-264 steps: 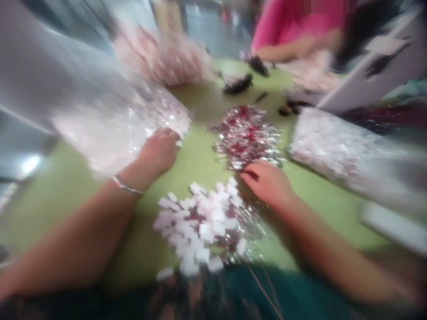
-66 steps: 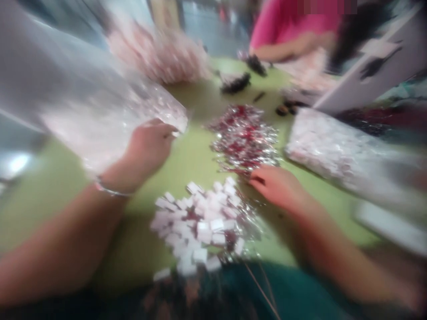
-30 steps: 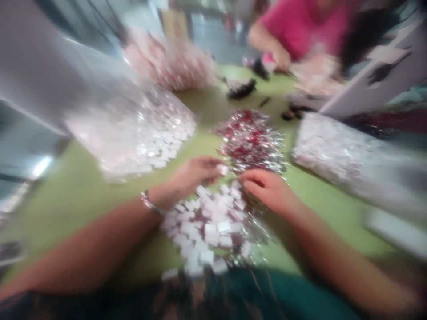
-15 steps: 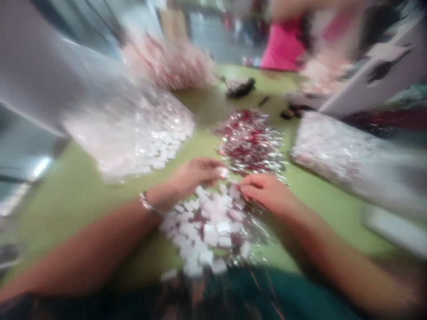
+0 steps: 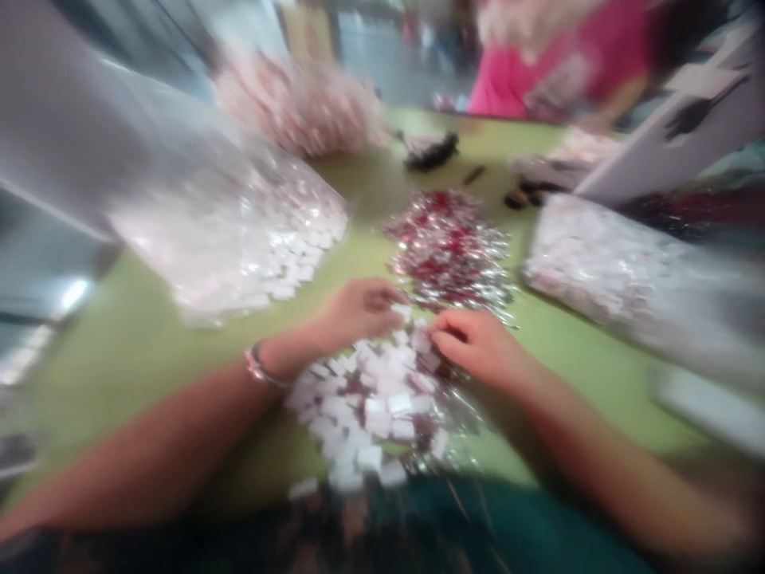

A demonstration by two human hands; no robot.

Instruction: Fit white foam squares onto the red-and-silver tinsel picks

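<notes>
pieces — white, flat, squarish — lie loosely heaped.

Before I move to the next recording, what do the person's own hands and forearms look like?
The left hand and right hand are ungloved, and no sleeve shows along the forearms. A thin, pale, shiny bracelet circles the left wrist; none shows on the right. Blur hides its material and any markings.

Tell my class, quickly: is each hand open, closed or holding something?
Left hand: curled at a white piece; its grip cannot be told.
Right hand: closed in a pinch; blur hides anything held.
</notes>
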